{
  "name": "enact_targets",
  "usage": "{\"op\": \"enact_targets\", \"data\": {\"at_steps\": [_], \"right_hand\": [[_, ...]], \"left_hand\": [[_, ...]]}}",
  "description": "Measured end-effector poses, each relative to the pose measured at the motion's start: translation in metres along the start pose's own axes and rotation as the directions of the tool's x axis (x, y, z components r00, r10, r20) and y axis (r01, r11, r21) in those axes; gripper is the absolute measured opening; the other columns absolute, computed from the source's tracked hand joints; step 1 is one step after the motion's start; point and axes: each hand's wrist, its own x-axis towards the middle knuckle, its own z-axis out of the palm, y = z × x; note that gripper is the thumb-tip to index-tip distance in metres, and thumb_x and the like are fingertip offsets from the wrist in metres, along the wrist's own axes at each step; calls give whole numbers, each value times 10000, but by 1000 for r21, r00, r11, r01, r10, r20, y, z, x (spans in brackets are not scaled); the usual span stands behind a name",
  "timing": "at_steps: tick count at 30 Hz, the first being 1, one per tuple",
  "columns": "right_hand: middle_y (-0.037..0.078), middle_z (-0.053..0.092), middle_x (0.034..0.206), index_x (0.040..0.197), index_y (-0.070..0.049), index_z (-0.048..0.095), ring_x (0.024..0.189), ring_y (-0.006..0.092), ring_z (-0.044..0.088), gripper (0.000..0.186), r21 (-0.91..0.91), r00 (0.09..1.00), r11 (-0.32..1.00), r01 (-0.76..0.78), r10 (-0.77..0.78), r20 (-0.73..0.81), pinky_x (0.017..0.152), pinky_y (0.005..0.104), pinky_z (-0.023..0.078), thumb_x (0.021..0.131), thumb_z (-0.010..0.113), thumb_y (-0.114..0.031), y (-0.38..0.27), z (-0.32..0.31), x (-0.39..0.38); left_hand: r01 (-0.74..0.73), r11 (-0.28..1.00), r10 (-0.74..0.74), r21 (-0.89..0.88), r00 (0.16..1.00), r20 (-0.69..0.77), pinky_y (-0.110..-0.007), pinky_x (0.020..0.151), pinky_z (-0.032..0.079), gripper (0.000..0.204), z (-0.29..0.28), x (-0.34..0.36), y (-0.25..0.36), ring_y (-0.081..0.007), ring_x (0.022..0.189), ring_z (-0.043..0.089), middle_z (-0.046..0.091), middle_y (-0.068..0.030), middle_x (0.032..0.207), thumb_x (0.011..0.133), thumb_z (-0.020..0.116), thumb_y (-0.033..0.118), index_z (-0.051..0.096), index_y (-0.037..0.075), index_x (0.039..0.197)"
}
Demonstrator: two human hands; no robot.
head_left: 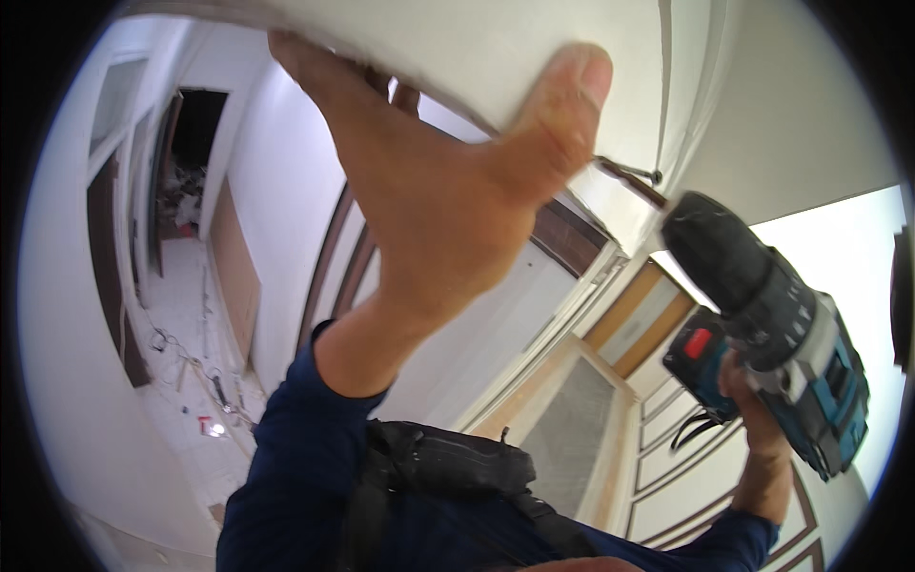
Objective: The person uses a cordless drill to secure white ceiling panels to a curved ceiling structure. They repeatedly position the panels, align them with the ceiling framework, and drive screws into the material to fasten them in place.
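My left hand (448, 200) reaches up and grips the lower edge of a white panel (448, 48) overhead. Its thumb presses on the panel's face, while most of the fingers are hidden behind the edge. At the right, my right hand (753, 400) is closed around the handle of a teal and black cordless drill (753, 286). The drill's bit (631, 181) points up and left, its tip close to the panel's lower edge near my left thumb. Whether the tip touches the panel I cannot tell. A small dark pin or screw head (656, 176) shows beside the bit.
A corridor (181, 296) runs back at the left, with cables and tools (224, 396) on its floor and rubble by a dark doorway (191, 133). A brown board (234, 276) leans on the wall. Below are a framed grey panel (562, 439) and a black strapped bag (448, 458) on me.
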Motion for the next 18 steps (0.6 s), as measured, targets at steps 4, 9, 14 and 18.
{"op": "enact_targets", "data": {"at_steps": [4, 9, 14, 18], "right_hand": [[12, 501, 722, 1186, 33, 497, 556, 95, 494, 549, -129, 929, 940, 316, -279, 242, 509, 237, 413, 843, 734, -324, -13, 8, 25], [16, 493, 699, 1215, 67, 480, 553, 106, 507, 556, 76, 930, 939, 335, -342, 133, 531, 240, 427, 847, 712, -279, 16, 1, 25], [25, 494, 694, 1191, 93, 486, 553, 116, 513, 560, 68, 941, 945, 319, -324, 96, 528, 241, 436, 836, 715, -274, 38, -7, 19], [93, 612, 888, 1234, 80, 497, 566, 96, 521, 611, 67, 927, 931, 359, -364, 89, 493, 235, 437, 803, 761, -264, 54, -12, 16]], "left_hand": [[-73, 994, 71, 84, 997, 24, -366, 846, 436, 699, 0, 6, 0, -235, 1010, 504, 472, -170, 1177, 791, 733, 233, 355, -66, 1297], [-547, 678, 505, 491, 832, 229, -410, 931, 414, 896, -40, -12, -11, -283, 1140, 461, 401, -202, 1325, 787, 759, 310, 243, -68, 1415], [-595, 513, 166, 619, 776, 609, -288, 717, 512, 701, -30, -43, 39, -195, 905, 650, 607, -227, 1194, 842, 738, 145, 380, -92, 1396], [-358, 645, -55, 676, 860, 508, -184, 515, 480, 414, 7, -45, 14, -103, 604, 667, 719, -175, 953, 855, 702, 7, 572, -70, 1240]]}}
